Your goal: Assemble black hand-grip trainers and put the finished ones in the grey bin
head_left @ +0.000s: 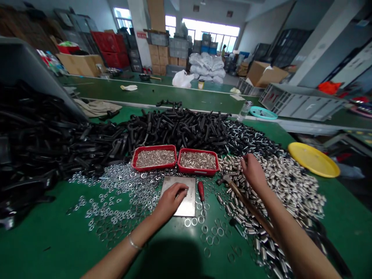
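Left hand point(171, 197): It is laid on the metal plate, with bent fingers and the tips pressed down. The grip is narrow. It cannot be told if something small is pinched in it.
Right hand point(252, 170): It is set on the pile of tubes, at 3 o'clock from the plate. The fingers are curled down into the pile. It cannot be told if a tube is held in the grip.
Metal plate point(190, 193): A flat, smooth, grey square is laid on the table, near the middle.
Screwdriver point(201, 192): A small one with a red handle is laid just beside the plate, at 3 o'clock.
Hammer point(244, 201): It is laid on the tubes, under the right arm. A long brown wooden handle and a dark head are seen. The head is pointed to 10 o'clock.
Tubes point(290, 182): Short, shiny, round metal pieces are heaped at 3 o'clock.
Rings point(122, 190): Thin, flat, silver rings are spread at 9 o'clock from the plate.
Red trays point(154, 147): Two plastic trays are set side by side at 12 o'clock from the plate. They are filled with tiny shiny bits.
Black parts point(180, 128): A big heap of dark, curved pieces is piled behind the trays.
Yellow plate point(312, 159): A round, smooth plate is set at 2 o'clock, well apart.
Table point(58, 240): It is covered in green.
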The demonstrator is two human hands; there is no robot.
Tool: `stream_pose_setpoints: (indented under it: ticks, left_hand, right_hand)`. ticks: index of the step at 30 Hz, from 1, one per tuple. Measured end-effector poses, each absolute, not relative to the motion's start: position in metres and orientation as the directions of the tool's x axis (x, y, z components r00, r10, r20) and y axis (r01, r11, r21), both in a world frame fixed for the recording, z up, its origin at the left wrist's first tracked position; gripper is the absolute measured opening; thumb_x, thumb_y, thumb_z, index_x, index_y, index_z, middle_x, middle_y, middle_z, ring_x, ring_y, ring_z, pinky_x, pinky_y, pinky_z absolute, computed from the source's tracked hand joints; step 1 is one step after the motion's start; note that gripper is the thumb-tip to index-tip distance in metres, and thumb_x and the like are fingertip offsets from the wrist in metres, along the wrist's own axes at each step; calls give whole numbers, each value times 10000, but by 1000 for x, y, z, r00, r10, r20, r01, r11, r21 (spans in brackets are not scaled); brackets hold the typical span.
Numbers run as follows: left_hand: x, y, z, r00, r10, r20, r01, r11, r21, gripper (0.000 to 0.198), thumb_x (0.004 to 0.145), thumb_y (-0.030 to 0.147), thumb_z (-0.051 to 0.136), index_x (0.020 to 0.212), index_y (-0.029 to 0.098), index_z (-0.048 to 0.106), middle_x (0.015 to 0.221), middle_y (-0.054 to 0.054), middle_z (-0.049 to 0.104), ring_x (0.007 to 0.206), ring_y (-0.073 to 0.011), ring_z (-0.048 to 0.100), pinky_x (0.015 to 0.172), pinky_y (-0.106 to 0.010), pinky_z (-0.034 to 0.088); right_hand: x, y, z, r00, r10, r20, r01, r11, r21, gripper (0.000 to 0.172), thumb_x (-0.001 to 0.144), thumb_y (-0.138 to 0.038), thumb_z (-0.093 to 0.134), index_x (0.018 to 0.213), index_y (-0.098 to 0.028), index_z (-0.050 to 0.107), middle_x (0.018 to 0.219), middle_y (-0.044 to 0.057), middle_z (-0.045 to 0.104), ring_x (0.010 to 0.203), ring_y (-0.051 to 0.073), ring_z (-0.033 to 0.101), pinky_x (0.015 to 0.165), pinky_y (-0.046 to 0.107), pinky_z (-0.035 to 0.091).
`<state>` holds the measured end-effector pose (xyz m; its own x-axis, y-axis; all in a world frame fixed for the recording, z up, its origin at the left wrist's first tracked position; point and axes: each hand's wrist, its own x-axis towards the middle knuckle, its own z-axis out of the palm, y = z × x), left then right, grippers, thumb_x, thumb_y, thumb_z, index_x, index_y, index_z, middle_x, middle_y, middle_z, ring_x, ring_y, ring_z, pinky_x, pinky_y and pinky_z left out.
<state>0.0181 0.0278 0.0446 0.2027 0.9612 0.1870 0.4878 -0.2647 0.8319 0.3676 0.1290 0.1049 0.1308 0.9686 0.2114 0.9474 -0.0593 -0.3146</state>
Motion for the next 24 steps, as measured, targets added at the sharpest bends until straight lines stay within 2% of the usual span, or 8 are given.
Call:
stream_pose_setpoints:
  ticks: [2, 3, 4, 6, 10, 12, 19, 24]
  left_hand:
    - [23, 42, 46, 171, 960, 220, 458, -275, 845, 160, 927, 268, 546, 1011, 206, 668, 1003, -46, 699, 975, -198, 646, 929, -352, 490]
    - [25, 48, 47, 154, 961, 228, 441, -273, 855, 161, 926, 266, 549, 1004, 205, 675, 1008, -48, 699, 993, -201, 640, 946, -360, 481]
    - [26, 53, 48, 136, 966, 220, 417, -257, 872, 160, 922, 269, 557, 996, 205, 684, 1007, -50, 699, 996, -202, 637, 952, -364, 478]
    - [29, 57, 50, 90, 985, 150, 311, -171, 935, 164, 904, 297, 591, 990, 200, 692, 982, -49, 705, 946, -198, 649, 914, -356, 498]
    - [29, 45, 56, 43, 998, -53, -47, 55, 997, 248, 839, 351, 682, 1012, 172, 678, 951, -50, 719, 836, -176, 678, 816, -321, 541]
    - [24, 35, 63, 49, 995, -90, -126, 95, 987, 262, 821, 347, 706, 1002, 159, 680, 958, -57, 722, 841, -172, 681, 819, -317, 543]
    - [11, 14, 84, 69, 989, -133, -146, 142, 979, 265, 816, 353, 720, 983, 149, 694, 908, -63, 720, 811, -166, 682, 786, -307, 542]
    - [15, 13, 79, 48, 988, -145, -140, 150, 979, 264, 806, 353, 733, 971, 149, 704, 865, -59, 717, 769, -162, 683, 764, -310, 550]
  right_hand:
    - [355, 113, 110, 109, 974, 201, 762, 47, -646, 283, 933, -416, 525, 1076, -183, 598, 902, 85, 657, 790, 224, 607, 730, 344, 471]
    - [344, 103, 111, 69, 988, 139, 616, 67, -785, 297, 917, -448, 555, 1069, -198, 604, 837, 50, 640, 734, 203, 592, 704, 334, 474]
    - [330, 94, 110, 6, 998, 59, 463, 50, -885, 312, 906, -472, 577, 1070, -209, 607, 788, 22, 621, 697, 187, 579, 686, 325, 474]
    - [296, 75, 106, -148, 987, -59, 222, -25, -975, 309, 895, -482, 611, 1056, -218, 618, 753, -4, 601, 684, 167, 571, 679, 312, 467]
    - [230, 56, 94, -406, 899, -164, -10, -184, -983, 266, 870, -450, 676, 963, -210, 605, 691, -25, 585, 622, 140, 551, 619, 285, 427]
    - [210, 56, 90, -463, 865, -191, -65, -248, -967, 267, 865, -446, 691, 924, -205, 593, 649, -36, 559, 589, 130, 528, 581, 270, 403]
    - [191, 58, 85, -554, 790, -265, -187, -428, -884, 326, 810, -451, 763, 852, -182, 585, 620, -59, 484, 548, 95, 474, 539, 234, 396]
    - [192, 60, 82, -608, 733, -304, -236, -533, -812, 322, 802, -400, 786, 819, -174, 557, 594, -86, 408, 488, 49, 326, 466, 192, 302]
